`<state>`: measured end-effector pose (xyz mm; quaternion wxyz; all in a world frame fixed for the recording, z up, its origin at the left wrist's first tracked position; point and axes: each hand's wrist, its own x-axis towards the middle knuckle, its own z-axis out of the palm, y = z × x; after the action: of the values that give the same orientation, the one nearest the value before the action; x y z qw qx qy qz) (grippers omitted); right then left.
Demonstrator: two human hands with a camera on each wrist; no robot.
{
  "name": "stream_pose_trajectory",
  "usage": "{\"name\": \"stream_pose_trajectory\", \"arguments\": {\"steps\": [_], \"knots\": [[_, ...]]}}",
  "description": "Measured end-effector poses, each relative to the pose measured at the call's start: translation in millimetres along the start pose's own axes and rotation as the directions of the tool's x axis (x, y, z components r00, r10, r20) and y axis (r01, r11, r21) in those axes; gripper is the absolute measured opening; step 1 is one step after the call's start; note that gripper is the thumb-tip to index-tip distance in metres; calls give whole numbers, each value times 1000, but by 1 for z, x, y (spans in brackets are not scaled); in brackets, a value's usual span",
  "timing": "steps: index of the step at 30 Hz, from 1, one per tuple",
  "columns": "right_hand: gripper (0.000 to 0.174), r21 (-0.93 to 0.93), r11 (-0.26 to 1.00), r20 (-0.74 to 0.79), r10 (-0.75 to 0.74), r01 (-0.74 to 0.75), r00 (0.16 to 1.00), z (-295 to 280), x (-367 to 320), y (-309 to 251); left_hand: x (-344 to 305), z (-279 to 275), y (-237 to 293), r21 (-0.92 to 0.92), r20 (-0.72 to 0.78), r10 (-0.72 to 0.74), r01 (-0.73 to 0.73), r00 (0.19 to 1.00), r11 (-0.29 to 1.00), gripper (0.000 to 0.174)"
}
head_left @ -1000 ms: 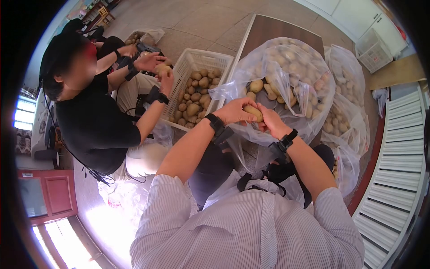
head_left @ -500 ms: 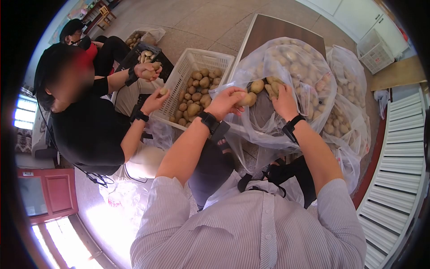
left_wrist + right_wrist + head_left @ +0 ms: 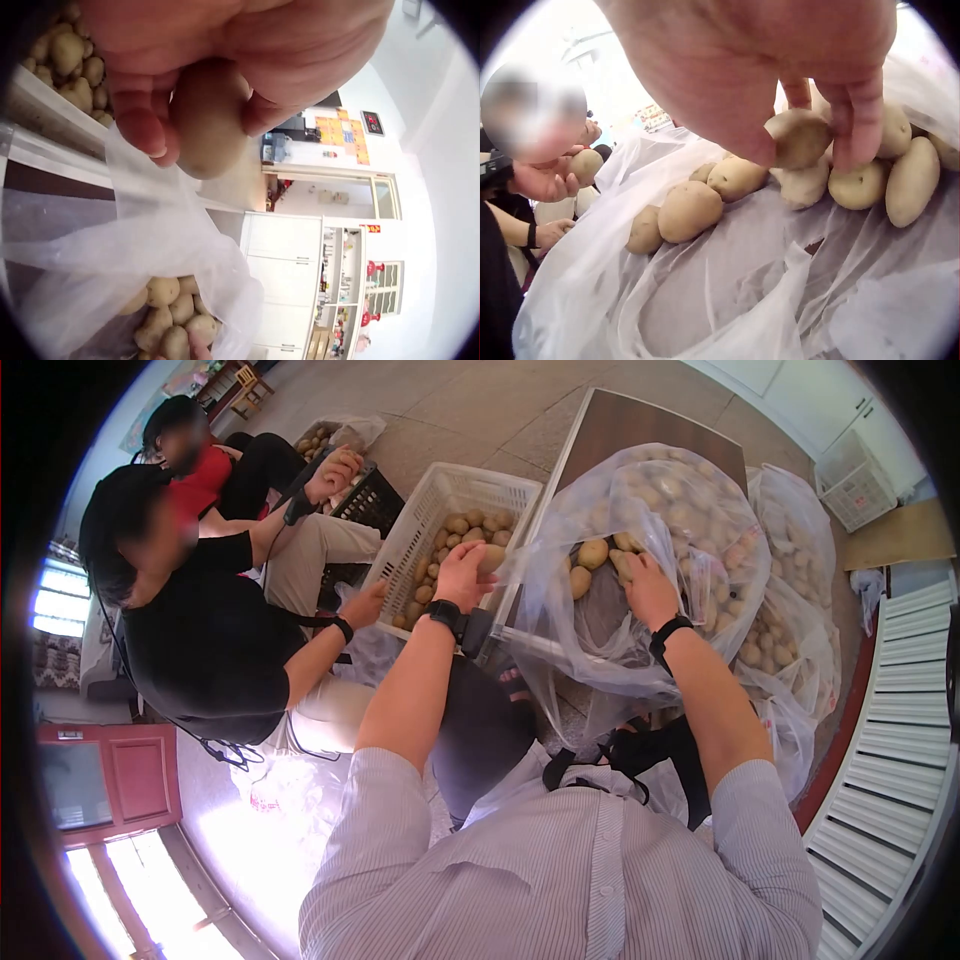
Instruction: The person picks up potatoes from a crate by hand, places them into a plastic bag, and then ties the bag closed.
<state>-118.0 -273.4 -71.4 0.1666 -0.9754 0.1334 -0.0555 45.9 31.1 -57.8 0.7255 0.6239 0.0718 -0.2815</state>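
Note:
My left hand (image 3: 462, 577) is over the near right side of the white plastic crate (image 3: 388, 564), which holds many potatoes. Thumb and fingers grip a smooth oval potato (image 3: 210, 124), held clear of the heap. At the mouth of a large clear plastic bag (image 3: 560, 622), my right hand (image 3: 652, 596) pinches another potato (image 3: 802, 139) between thumb and fingers. More potatoes (image 3: 690, 211) lie around it inside the bag, which rests on a low dark-topped table (image 3: 650, 430).
Further bags of potatoes (image 3: 768, 640) stand to the right of the table. On the left sits a person in black (image 3: 190, 640), close to the crate, with a second person in red (image 3: 200, 490) behind. A dark crate (image 3: 372, 500) is near them.
Both hands were together on one potato over the bag. The left hand has carried a potato left to the crate, while the right reached into the bag and took hold of another.

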Motion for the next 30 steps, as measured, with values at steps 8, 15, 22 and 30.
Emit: {"name": "stream_pose_trajectory", "arguments": {"steps": [8, 15, 22, 30], "knots": [[50, -129, 991, 66, -13, 21, 998, 28, -37, -6, 40, -59, -34, 132, -156, -140, 161, 978, 978, 32], [48, -67, 997, 102, -26, 33, 994, 27, -61, -13, 55, -91, -42, 908, 415, 130, -401, 900, -120, 21], [47, 11, 999, 102, -45, 45, 994, 23, -80, -16, 73, -92, -50, 792, 288, -185, -342, 940, -506, 22], [40, 119, 990, 13, -73, 71, 997, 26, -97, -9, 88, -115, -59, 732, 408, -195, -447, 892, -514, 14]]}}
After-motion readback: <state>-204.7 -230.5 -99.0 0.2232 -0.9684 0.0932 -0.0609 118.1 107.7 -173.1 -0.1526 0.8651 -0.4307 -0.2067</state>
